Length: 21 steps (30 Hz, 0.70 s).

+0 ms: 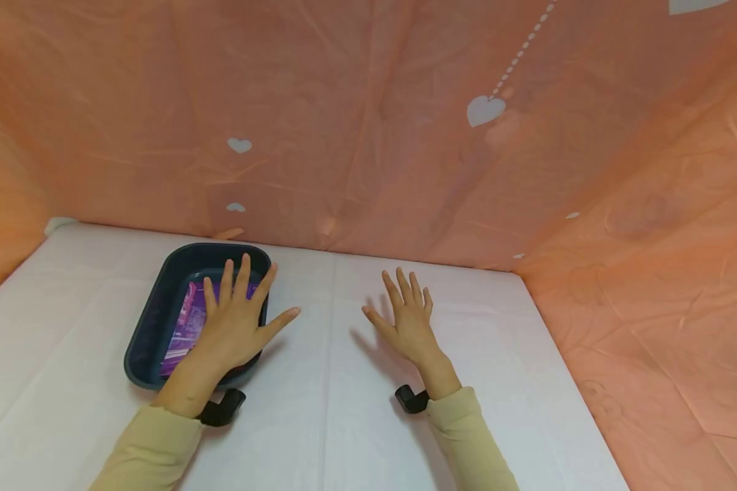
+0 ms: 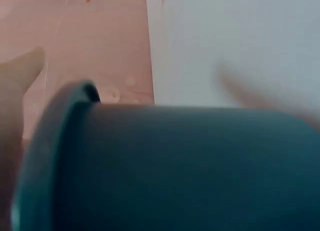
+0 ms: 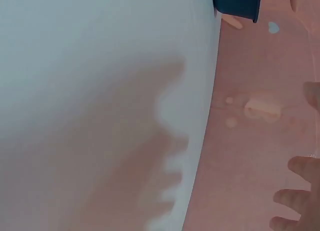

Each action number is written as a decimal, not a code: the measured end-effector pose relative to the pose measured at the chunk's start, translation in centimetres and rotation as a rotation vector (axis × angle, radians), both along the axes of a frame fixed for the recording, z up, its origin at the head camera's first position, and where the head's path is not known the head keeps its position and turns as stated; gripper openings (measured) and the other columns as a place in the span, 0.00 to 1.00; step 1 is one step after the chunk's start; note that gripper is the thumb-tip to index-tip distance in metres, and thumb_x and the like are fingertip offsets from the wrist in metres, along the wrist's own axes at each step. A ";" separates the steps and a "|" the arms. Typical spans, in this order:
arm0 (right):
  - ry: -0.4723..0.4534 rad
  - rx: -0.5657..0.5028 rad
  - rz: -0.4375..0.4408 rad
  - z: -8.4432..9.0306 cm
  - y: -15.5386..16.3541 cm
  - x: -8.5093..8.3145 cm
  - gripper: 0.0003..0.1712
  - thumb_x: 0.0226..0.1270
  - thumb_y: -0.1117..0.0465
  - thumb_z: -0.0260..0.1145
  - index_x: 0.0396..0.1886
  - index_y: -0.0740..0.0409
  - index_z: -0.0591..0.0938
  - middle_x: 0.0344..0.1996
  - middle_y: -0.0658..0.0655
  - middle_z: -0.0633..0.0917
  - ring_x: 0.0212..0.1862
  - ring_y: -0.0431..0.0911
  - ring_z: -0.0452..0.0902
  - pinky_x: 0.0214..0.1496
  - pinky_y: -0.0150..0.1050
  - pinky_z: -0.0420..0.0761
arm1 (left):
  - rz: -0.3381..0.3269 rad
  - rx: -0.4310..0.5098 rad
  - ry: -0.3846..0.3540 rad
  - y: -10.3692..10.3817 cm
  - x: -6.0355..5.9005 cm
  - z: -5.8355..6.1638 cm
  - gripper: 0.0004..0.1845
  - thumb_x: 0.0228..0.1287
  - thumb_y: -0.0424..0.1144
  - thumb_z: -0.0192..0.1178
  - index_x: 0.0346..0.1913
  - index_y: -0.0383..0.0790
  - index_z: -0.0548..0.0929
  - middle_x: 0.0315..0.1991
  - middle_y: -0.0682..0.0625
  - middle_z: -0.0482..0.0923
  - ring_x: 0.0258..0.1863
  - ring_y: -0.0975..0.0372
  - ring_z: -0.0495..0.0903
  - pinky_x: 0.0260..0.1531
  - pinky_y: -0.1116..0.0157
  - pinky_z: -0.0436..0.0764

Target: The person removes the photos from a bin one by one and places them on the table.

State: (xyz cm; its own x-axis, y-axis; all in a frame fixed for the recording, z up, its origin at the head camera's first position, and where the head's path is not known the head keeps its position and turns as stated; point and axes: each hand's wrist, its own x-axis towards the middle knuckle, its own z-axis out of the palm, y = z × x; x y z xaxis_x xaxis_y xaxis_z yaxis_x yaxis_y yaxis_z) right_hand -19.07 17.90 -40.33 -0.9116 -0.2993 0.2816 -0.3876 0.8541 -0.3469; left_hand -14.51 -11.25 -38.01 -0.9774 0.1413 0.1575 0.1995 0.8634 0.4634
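Note:
Spread wide, the left hand [image 1: 236,331] hovers over the right part of a dark blue-green plastic basin [image 1: 141,341]. Inside the basin lies something flat with a purple and pink print [image 1: 187,324], partly hidden by that hand. The basin's outer wall [image 2: 190,161] fills the lower left wrist view, with part of the left hand [image 2: 17,81] at the edge. To the right, the right hand [image 1: 410,327] is held above the white surface, fingers straight and apart, holding nothing. Its fingertips [image 3: 300,168] show at the right edge of the right wrist view, and its shadow falls on the surface.
A white cloth [image 1: 319,436] covers the table. Orange curtains with white hearts [image 1: 356,136] hang behind the table and at both sides. Black wrist devices [image 1: 221,409] are worn on both wrists, below the sleeves' cuffs.

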 end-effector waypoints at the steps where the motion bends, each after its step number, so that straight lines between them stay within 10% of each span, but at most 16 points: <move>1: 0.005 -0.010 0.003 0.0 -0.1 0.0 0.43 0.65 0.40 0.58 0.75 0.51 0.57 0.74 0.62 0.56 0.76 0.59 0.40 0.70 0.64 0.40 | -0.002 0.008 0.012 -0.1 0.0 0.1 0.45 0.64 0.69 0.46 0.76 0.45 0.51 0.75 0.31 0.34 0.73 0.36 0.30 0.63 0.33 0.27; 21: -0.035 -0.215 0.110 1.2 -2.3 -0.5 0.33 0.63 0.53 0.67 0.64 0.64 0.72 0.62 0.67 0.71 0.64 0.60 0.67 0.64 0.60 0.61 | 0.047 0.048 0.153 -5.9 1.7 0.6 0.30 0.68 0.45 0.56 0.68 0.34 0.65 0.68 0.24 0.53 0.62 0.27 0.57 0.58 0.31 0.56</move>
